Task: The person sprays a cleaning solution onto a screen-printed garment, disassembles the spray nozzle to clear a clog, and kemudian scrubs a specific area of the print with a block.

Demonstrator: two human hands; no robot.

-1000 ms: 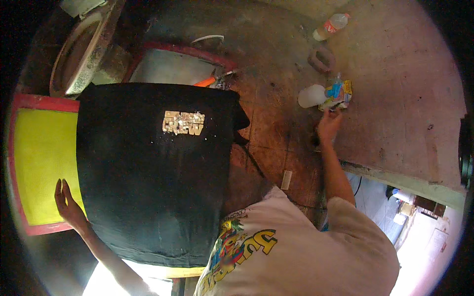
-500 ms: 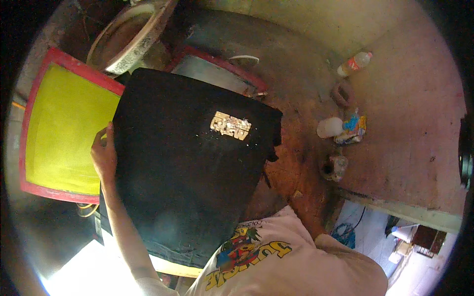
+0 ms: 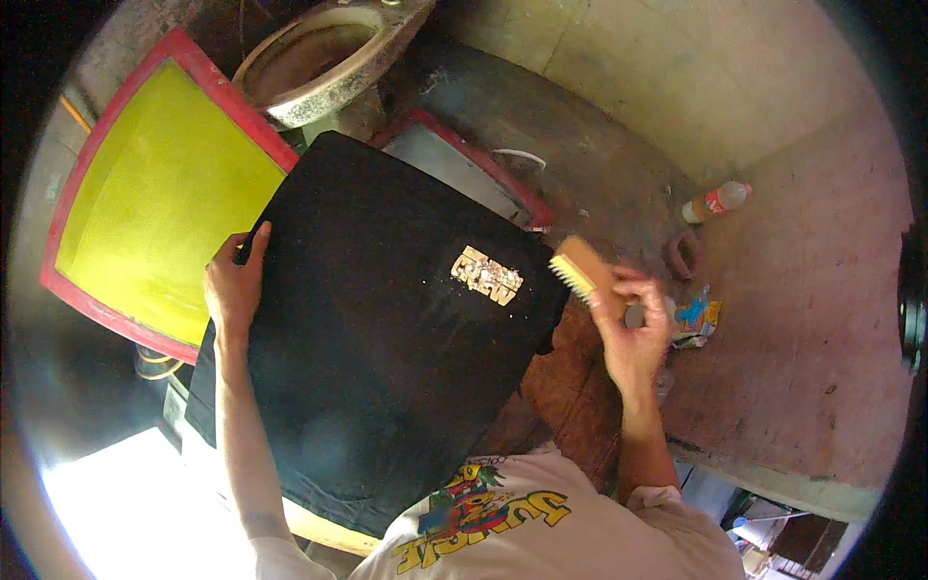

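A black cloth, probably a garment, lies stretched over a flat board in front of me. On its right part is a small tan block of raised lettering, with pale flecks around it. My left hand grips the cloth's left edge, thumb on top and fingers curled round the side. Off the cloth's right edge, my right hand holds a wooden brush with pale yellow bristles. The bristles point down and left toward the cloth, without touching the lettering.
A red-framed screen with yellow-green mesh leans at the left. A second red-framed screen and a dirty toilet bowl stand behind the cloth. On the right ledge are a plastic bottle, a brown ring-shaped thing and a colourful packet.
My right hand has come into view from the lower right, with the brush in it. My left hand keeps its hold on the cloth's edge. The whole view has turned somewhat.
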